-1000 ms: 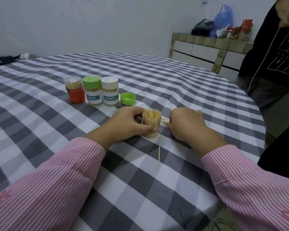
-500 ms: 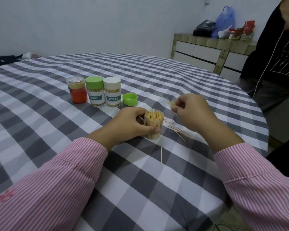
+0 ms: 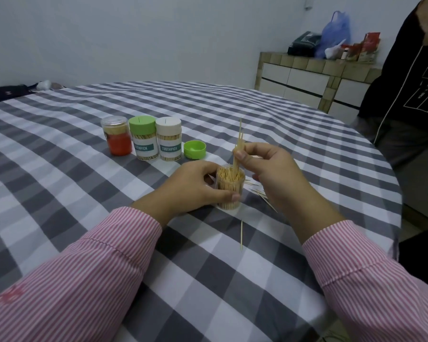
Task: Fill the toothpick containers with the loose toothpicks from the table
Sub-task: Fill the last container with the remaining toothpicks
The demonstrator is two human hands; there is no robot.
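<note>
Your right hand [image 3: 269,169] pinches a toothpick bundle [image 3: 239,149] upright, tips directly above the open container [image 3: 230,190] your left hand [image 3: 195,186] grips.

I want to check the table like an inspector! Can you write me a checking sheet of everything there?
Surface: round table under grey-and-white checked cloth.
Job's things: open clear plastic toothpick jar, nearly full; loose wooden toothpicks beside it; one stray toothpick nearer the person.
Clutter: orange-filled clear jar, green-lidded jar, white-lidded jar, loose green cap.
Hands: left hand grips the open jar; right hand pinches a toothpick bunch over it.
Cables: nothing seen.
Surroundings: tiled cabinet, blue plastic bag, person in black.
</note>
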